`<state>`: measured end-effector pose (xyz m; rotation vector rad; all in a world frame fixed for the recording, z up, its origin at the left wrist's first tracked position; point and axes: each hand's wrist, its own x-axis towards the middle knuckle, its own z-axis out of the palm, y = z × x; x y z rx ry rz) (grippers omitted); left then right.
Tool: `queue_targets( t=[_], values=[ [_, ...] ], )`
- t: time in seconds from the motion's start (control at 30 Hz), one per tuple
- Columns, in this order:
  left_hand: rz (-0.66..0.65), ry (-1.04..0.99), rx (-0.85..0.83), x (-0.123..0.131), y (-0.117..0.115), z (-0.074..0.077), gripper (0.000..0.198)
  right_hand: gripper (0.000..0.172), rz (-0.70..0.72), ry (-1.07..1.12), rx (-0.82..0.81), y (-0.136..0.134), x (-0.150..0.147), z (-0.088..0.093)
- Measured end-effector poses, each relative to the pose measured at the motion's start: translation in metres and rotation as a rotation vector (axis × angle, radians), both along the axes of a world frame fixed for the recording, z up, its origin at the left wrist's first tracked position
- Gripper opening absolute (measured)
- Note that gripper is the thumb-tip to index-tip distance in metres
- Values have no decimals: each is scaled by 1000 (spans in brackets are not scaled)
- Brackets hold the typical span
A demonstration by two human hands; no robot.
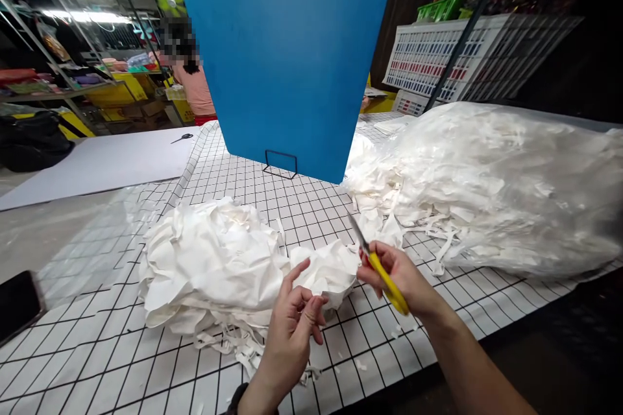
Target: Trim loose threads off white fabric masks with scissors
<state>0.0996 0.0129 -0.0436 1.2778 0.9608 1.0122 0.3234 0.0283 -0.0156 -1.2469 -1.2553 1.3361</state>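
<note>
A pair of yellow-handled scissors is in my right hand, its blades pointing up and away to the left. A white cloth piece spans the gap between my hands, and the fingertips of my right hand reach its right edge. My left hand has thumb and fingers pinched at the near edge of this cloth, with the index finger stretched out. Left of it lies a heaped pile of white cloth pieces with narrow strips hanging from its front.
A big clear plastic bag full of white cloth fills the right side. A blue board stands upright on a black wire stand. At left are a phone and black scissors. A person is behind the board.
</note>
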Motion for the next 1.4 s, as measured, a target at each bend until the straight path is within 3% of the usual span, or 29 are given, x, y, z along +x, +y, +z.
queue_targets(
  t=[0.1, 0.2, 0.33, 0.47, 0.8, 1.4],
  values=[
    [-117, -159, -77, 4, 1, -3, 26, 40, 82, -141, -29, -28, -4, 1],
    [-142, -194, -95, 6, 1, -8, 24, 39, 83, -371, -16, -45, -13, 1],
    [-128, -102, 13, 1, -1, -12, 22, 36, 107, -661, -13, -52, -20, 6],
    [-128, 37, 139, -6, -2, -10, 23, 35, 128, -811, -25, -52, -24, 12],
    [-183, 107, 203, -8, -3, -6, 25, 43, 123, -876, 15, -55, -30, 22],
    [-215, 26, 138, -5, -5, -12, 24, 36, 136, -806, -35, -60, -29, 19]
  ],
)
